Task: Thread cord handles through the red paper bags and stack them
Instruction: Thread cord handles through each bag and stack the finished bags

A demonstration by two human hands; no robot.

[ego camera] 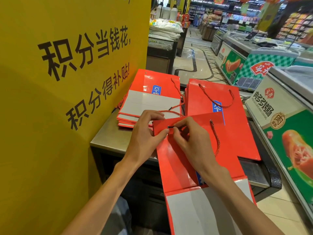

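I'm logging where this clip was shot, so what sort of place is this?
Most likely a supermarket. Chest freezers with food adverts line the aisle on the right, stocked shelves fill the background, and a large yellow promotional sign stands beside the metal counter where the red paper bags are being handled.

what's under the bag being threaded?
The held red bag overlaps the right stack of bags and the metal counter. Its lower half overhangs the edge; whatever is directly beneath is hidden.
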